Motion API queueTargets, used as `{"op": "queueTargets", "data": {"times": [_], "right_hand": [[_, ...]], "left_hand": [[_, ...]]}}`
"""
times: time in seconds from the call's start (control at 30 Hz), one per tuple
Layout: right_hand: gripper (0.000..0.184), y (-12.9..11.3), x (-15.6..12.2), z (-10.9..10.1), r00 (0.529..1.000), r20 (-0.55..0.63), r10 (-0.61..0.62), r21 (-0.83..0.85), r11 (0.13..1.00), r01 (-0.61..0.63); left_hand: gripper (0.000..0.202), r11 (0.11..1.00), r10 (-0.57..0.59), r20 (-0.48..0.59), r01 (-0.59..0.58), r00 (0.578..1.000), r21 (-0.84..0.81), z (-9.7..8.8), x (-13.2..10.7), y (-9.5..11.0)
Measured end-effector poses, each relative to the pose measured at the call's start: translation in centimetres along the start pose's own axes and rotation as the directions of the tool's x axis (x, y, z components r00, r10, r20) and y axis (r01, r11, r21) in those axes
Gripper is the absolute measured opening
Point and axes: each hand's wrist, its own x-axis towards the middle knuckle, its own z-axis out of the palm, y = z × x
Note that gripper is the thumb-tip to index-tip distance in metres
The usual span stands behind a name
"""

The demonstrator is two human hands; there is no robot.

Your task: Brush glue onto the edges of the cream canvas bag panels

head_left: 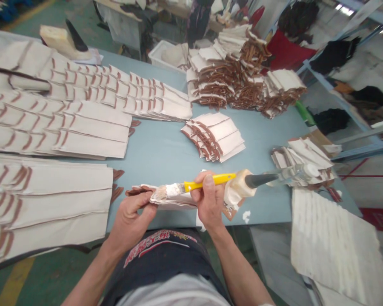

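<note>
My right hand (208,199) is closed round the yellow handle of a paintbrush (221,179). White paste coats its bristles, which touch the edge of a small stack of cream and brown fabric pieces (178,201). At the left end of that stack, my left hand (135,214) pinches the pieces between thumb and fingers. Just right of my right hand stands a cream-coloured container (239,187) with a dark cone-shaped part (261,180); what is inside it is hidden.
Long rows of overlapping cream pieces (89,127) cover the table's left side. A fanned pile (215,135) lies mid-table, with taller brown-edged stacks (210,76) behind. Another stack (306,157) and a clear bottle (301,172) are at right. Shelving (354,148) borders the right side.
</note>
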Motion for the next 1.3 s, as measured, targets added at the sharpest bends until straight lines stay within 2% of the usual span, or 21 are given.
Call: {"op": "queueTargets", "data": {"times": [0.13, 0.27, 0.4, 0.47, 0.57, 0.63, 0.73, 0.87, 1.0, 1.17, 1.3], "right_hand": [[0.06, 0.9, -1.0, 0.7, 0.996, -0.028, 0.083, 0.044, 0.996, -0.082], [0.059, 1.3, -0.6, 0.1, 0.983, -0.162, 0.081, 0.103, 0.993, -0.064], [0.06, 1.4, -0.6, -0.5, 0.991, -0.057, 0.125, 0.026, 0.992, -0.124], [0.06, 1.5, -0.6, -0.6, 0.987, -0.082, 0.135, 0.041, 0.99, -0.132], [0.058, 1.9, -0.6, -0.8, 0.974, -0.179, 0.136, 0.015, 0.991, -0.136], [0.058, 2.0, -0.5, -0.9, 0.974, -0.163, 0.156, -0.009, 0.987, -0.16], [0.056, 1.7, -0.1, -1.1, 0.976, -0.106, 0.193, 0.053, 0.981, -0.188], [0.056, 0.9, 0.6, -1.0, 0.976, -0.116, 0.186, 0.056, 0.982, -0.181], [0.056, 0.6, 1.2, 0.0, 0.976, -0.057, 0.21, -0.014, 0.977, -0.211], [0.061, 0.3, 2.7, 0.9, 0.979, -0.152, 0.139, -0.128, 0.979, -0.159], [0.059, -0.7, 3.1, 0.5, 0.973, -0.208, 0.099, -0.117, 0.985, -0.125]], "left_hand": [[0.028, 0.999, 0.026, -0.02, -0.025, 0.999, 0.033, 0.3, -0.4, 0.0], [0.032, 1.0, 0.002, -0.018, -0.001, 1.0, 0.028, 0.5, -0.2, 0.4], [0.032, 0.999, 0.028, 0.0, -0.028, 1.0, 0.02, 0.8, 0.1, 0.8], [0.035, 0.998, 0.041, 0.011, -0.041, 0.999, 0.037, 1.1, 0.1, 1.0], [0.04, 0.995, 0.058, 0.019, -0.06, 0.998, 0.08, 1.5, 0.2, 1.1], [0.038, 0.991, 0.08, -0.005, -0.079, 0.997, 0.107, 1.7, 0.2, 0.9], [0.035, 0.986, 0.117, -0.043, -0.111, 0.992, 0.128, 1.6, 0.2, 0.6], [0.033, 0.977, 0.173, -0.06, -0.163, 0.983, 0.136, 1.3, 0.2, 0.0], [0.031, 0.96, 0.25, -0.052, -0.24, 0.967, 0.146, 1.3, 0.5, 0.0], [0.035, 0.941, 0.311, -0.034, -0.302, 0.95, 0.154, 1.3, 0.8, 0.3], [0.036, 0.944, 0.302, -0.046, -0.292, 0.952, 0.155, 1.3, 1.2, 0.1]]}}
